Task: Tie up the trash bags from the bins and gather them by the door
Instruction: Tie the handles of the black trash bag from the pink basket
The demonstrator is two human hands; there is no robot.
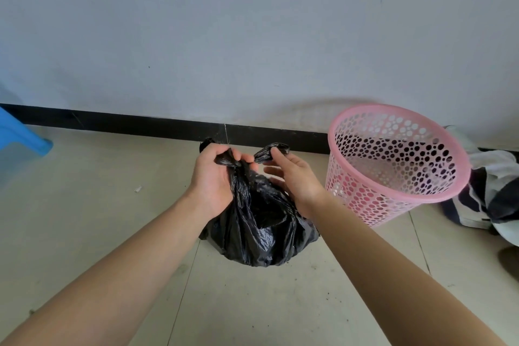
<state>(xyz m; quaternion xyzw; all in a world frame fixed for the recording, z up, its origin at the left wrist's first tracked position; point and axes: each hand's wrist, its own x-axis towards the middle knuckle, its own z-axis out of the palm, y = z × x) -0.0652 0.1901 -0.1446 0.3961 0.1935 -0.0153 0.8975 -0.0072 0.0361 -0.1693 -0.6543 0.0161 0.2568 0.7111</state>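
Observation:
A black trash bag [261, 230] hangs just above the tiled floor in the middle of the view, bulging with its contents. My left hand [213, 180] is closed around the bag's gathered neck and one twisted ear. My right hand [295, 180] pinches the other twisted ear between thumb and fingertips, its remaining fingers spread. The two ears cross at the neck between my hands. To the right stands a pink perforated bin [393, 166], tilted toward me, with no liner in it.
A white wall with a black skirting board [126, 123] runs behind the bag. A blue plastic stool [19, 137] is at the far left. Dark and white shoes [488, 194] lie right of the bin. Small debris dots the floor tiles.

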